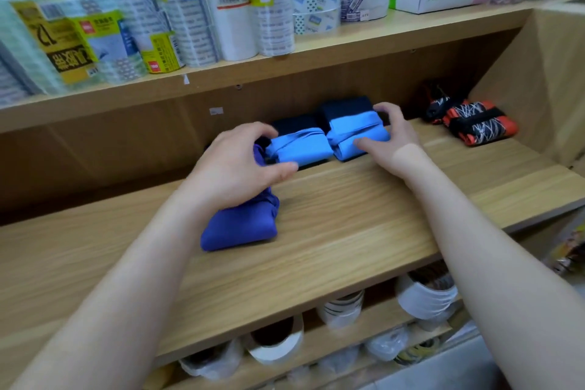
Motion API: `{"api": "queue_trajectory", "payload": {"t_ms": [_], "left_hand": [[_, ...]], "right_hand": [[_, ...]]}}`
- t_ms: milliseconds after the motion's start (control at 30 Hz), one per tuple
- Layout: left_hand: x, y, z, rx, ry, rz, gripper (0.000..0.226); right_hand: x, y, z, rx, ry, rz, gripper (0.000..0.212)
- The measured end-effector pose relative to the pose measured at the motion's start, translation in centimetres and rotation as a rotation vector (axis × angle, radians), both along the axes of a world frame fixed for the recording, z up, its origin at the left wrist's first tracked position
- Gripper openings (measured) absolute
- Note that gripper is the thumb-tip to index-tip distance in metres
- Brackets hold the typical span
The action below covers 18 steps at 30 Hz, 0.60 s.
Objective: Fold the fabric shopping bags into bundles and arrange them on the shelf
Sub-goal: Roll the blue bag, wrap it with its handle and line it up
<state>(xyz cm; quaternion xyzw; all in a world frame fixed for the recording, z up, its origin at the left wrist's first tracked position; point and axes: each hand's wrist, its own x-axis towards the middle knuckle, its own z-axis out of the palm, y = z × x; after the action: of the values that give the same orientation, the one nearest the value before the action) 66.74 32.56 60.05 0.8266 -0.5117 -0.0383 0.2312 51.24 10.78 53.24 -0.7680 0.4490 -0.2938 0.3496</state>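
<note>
While the purple bundle [240, 228] lies left on the wooden shelf [348, 215], my left hand [240, 165] above it grips one light-blue bundle [294, 149]. Touching beside it, the second light-blue bundle [357, 136] is held by my right hand [389, 136]. Orange-black bundles [478, 127] lie far right.

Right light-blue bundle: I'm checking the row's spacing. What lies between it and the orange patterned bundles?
In the head view, the right hand gripping the right light-blue bundle, then bare shelf up to the orange patterned bundles.
</note>
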Motion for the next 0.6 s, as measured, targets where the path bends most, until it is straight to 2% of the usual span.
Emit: {"api": "queue_trajectory", "payload": {"t_ms": [133,200,433,533,600], "left_hand": [[-0.4,5.2,-1.9,0.219,0.087,0.018,0.098],[-0.5,5.7,-3.4,0.211,0.06,0.038,0.106],[-0.6,4.7,-4.8,0.092,-0.024,0.103,0.102],[-0.4,4.6,-5.0,0.057,-0.018,0.097,0.101],[-0.3,4.5,-5.1,0.038,-0.015,0.089,0.102]], "right_hand": [[0.5,0.4,-0.6,-0.015,0.062,-0.065,0.066],[0.9,0.9,-0.6,-0.04,0.113,-0.072,0.064],[0.4,1.4,-0.1,-0.012,0.099,-0.034,0.063],[-0.5,2.5,-0.1,-0.054,0.046,-0.033,0.071],[-1.7,3.8,0.4,-0.063,0.0,-0.032,0.066]]}}
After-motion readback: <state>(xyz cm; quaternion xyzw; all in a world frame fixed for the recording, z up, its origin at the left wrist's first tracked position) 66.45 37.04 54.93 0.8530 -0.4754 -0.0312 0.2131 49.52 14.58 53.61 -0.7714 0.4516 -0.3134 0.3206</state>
